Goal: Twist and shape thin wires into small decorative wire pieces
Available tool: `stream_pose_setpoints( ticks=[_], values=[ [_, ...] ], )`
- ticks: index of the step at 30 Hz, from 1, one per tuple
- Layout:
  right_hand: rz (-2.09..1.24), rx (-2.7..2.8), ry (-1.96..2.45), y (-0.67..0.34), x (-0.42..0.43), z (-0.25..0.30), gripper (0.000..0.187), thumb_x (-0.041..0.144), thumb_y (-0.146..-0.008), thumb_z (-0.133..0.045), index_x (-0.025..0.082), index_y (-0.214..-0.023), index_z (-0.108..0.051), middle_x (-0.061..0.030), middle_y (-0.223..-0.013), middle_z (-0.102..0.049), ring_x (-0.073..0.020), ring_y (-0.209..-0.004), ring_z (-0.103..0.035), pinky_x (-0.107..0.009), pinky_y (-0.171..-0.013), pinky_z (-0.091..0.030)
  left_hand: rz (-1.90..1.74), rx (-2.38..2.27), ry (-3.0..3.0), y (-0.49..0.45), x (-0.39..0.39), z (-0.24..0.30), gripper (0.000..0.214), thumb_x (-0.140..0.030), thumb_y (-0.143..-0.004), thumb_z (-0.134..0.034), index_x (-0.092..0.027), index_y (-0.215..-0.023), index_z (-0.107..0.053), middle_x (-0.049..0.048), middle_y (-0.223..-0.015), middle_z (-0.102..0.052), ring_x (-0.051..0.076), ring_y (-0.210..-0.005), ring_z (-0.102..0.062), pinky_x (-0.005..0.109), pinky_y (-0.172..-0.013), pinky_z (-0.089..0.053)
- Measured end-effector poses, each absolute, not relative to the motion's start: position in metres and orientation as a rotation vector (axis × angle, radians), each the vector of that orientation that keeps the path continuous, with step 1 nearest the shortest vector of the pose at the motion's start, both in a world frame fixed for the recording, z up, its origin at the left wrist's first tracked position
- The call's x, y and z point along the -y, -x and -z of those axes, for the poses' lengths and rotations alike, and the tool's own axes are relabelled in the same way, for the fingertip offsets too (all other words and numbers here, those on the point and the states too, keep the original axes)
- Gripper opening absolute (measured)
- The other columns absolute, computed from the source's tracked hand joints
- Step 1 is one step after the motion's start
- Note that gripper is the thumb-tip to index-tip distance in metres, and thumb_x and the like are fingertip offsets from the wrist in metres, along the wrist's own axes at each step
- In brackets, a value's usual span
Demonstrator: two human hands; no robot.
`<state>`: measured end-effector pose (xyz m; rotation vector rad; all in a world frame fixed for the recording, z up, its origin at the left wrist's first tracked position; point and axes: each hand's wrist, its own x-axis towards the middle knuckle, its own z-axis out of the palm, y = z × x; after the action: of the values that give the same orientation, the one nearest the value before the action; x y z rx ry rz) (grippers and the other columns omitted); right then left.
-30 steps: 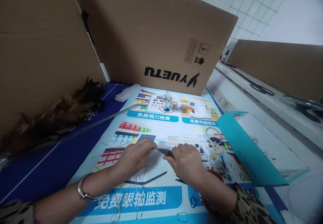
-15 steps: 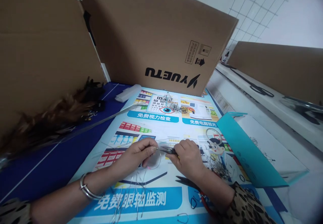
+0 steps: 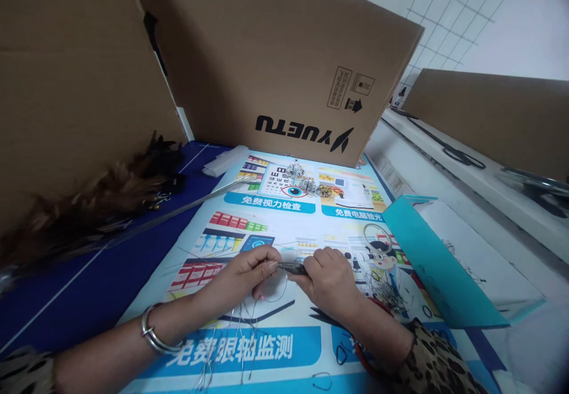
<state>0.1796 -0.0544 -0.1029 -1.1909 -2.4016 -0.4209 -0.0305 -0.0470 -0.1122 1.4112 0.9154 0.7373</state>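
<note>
My left hand (image 3: 259,268) is closed, pinching a thin wire (image 3: 287,287) that bends round in a loop below the fingertips. My right hand (image 3: 329,280) is wrapped round a pair of pliers (image 3: 291,268). The jaws of the pliers reach to my left fingertips and meet the wire there. Under my left wrist several loose wire pieces (image 3: 242,346) lie on the printed sheet. Scissors with red handles (image 3: 362,358) lie partly hidden beneath my right forearm.
Tangled wire pieces (image 3: 386,290) lie right of my right hand, with more wire bundles (image 3: 306,183) farther back. A teal box (image 3: 444,263) holds wire at right. Brown feathers (image 3: 89,210) and long wires (image 3: 178,211) lie left. Cardboard (image 3: 275,56) stands behind.
The pliers' jaws have moved slightly left, up to my left fingertips, and now close on the wire. Both hands otherwise stay nearly in place.
</note>
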Motion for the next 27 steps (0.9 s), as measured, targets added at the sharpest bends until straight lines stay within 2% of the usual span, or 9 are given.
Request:
stream_pose_setpoints(
  ticks=[6,13,20,27],
  values=[
    [0.421,2.429,1.206,-0.1790,0.0559,0.1038,0.040,0.051,-0.086,-0.044,0.017,-0.068,-0.053,-0.0055,-0.065,-0.052,-0.0187,-0.066,-0.045,-0.031,-0.060,-0.028,-0.774,-0.903,-1.367,0.0280,0.0484,0.1151,0.023,-0.041,-0.087,-0.045,-0.019,-0.084,-0.049,-0.0082,-0.047,-0.040,0.007,-0.042,-0.038,0.020,-0.046,-0.035],
    [0.452,2.461,1.247,-0.1756,0.0593,0.1012,0.038,0.048,-0.087,-0.045,0.016,-0.070,-0.053,-0.0065,-0.066,-0.054,-0.0194,-0.065,-0.047,-0.031,-0.059,-0.030,-0.792,-0.938,-1.316,0.0253,0.0491,0.1158,0.023,-0.042,-0.085,-0.048,-0.019,-0.083,-0.049,-0.0076,-0.057,-0.040,0.006,-0.041,-0.037,0.019,-0.041,-0.038],
    [0.424,2.514,1.273,-0.1769,0.0603,0.1006,0.035,0.047,-0.087,-0.045,0.016,-0.073,-0.054,-0.0068,-0.067,-0.055,-0.0200,-0.065,-0.048,-0.031,-0.058,-0.031,-0.781,-0.985,-1.422,0.0272,0.0480,0.1121,0.022,-0.041,-0.085,-0.047,-0.019,-0.080,-0.051,-0.0063,-0.060,-0.041,0.006,-0.045,-0.038,0.017,-0.041,-0.035],
    [0.412,2.468,1.283,-0.1775,0.0581,0.1020,0.036,0.049,-0.085,-0.048,0.017,-0.071,-0.054,-0.0061,-0.067,-0.055,-0.0199,-0.067,-0.048,-0.031,-0.060,-0.030,-0.757,-0.922,-1.374,0.0283,0.0471,0.1102,0.022,-0.041,-0.085,-0.046,-0.019,-0.083,-0.050,-0.0077,-0.050,-0.041,0.008,-0.043,-0.039,0.021,-0.046,-0.037]
  ],
)
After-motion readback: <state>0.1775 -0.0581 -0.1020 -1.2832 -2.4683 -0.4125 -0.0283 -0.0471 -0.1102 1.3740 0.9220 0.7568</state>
